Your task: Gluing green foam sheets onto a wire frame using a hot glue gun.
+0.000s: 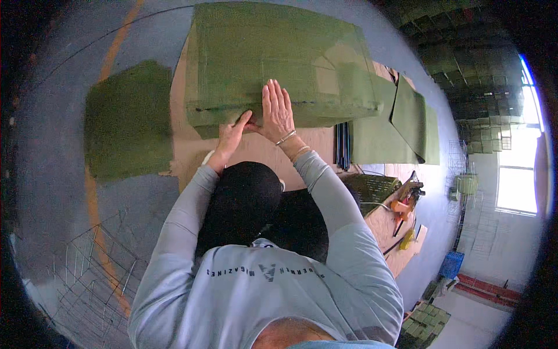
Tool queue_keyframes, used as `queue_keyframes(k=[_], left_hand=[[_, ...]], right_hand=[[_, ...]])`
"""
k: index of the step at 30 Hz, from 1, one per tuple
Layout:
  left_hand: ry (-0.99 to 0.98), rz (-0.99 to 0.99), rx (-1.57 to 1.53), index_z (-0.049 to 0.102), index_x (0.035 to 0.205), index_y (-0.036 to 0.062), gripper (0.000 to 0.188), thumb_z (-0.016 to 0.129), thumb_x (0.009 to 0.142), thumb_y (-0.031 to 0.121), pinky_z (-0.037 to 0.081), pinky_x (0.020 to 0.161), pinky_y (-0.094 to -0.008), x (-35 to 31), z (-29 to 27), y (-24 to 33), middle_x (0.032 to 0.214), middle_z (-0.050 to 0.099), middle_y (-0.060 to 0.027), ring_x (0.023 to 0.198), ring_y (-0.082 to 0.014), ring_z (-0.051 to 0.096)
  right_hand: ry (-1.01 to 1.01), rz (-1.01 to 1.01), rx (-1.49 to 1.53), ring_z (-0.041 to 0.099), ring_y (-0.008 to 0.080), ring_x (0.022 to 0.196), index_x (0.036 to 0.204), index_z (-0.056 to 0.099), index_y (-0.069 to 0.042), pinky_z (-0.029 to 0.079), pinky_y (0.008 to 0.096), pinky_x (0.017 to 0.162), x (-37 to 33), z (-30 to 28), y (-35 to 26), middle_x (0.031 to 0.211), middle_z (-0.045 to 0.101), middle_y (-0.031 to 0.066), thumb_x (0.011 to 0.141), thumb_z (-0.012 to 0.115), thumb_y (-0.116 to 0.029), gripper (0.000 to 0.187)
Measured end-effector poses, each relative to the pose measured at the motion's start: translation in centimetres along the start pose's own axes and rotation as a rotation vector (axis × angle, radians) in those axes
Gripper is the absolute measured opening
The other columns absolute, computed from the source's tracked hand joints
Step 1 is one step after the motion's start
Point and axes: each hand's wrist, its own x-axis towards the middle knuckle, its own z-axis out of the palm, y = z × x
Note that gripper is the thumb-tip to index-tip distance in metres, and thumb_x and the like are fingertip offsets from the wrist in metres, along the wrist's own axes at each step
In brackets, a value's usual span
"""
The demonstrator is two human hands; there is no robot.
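Note:
A large boxy piece of green mesh (pixel 256 52) stands before me, see-through in places, with a dark seam line along its near edge. My right hand (pixel 278 116) lies flat on that edge, its fingers stretched out and pointing away from me. Close beside it, my left hand (pixel 231 136) grips the near edge of the mesh between thumb and fingers, some fingertips being hidden. The mesh rests on a pale wooden board (pixel 314 139).
A dark green mesh sheet (pixel 131 122) is at the left. Folded green mesh (pixel 381 134) and dark rods (pixel 343 145) lie right. An orange-handled tool (pixel 401 206) sits nearer. Wire frames (pixel 96 262) stand lower left; a blue crate (pixel 451 264) is far right.

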Motion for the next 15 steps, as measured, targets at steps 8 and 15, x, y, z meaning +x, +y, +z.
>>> queue_keyframes(k=[8, 15], left_hand=[[0.12, 0.118, 0.169, 0.069, 0.107, 0.0024, 0.043, 0.063, 0.09, 0.042, 0.047, 0.083, -0.0325, 1.0, 0.0, -4.1, 0.098, 0.071, -0.0117, 0.09, -0.0199, 0.065], [-0.015, -0.289, -0.064, 0.066, 0.116, 0.0039, 0.042, 0.061, 0.092, 0.038, 0.046, 0.087, -0.0332, 0.6, -0.3, -2.6, 0.11, 0.069, -0.0111, 0.1, -0.0207, 0.064]], right_hand=[[0.082, 0.023, -0.042, 0.027, 0.0419, 0.139, 0.143, 0.022, 0.005, 0.022, 0.0529, 0.113, 0.2, 1.3, 0.0, 0.148, 0.027, 0.0266, 0.062, 0.075, -0.06, 0.117], [-0.127, 0.007, -0.131, 0.024, 0.0394, 0.141, 0.143, 0.023, 0.006, 0.02, 0.0517, 0.115, 0.5, -0.6, -1.6, 0.151, 0.024, 0.0248, 0.06, 0.078, -0.058, 0.118]])
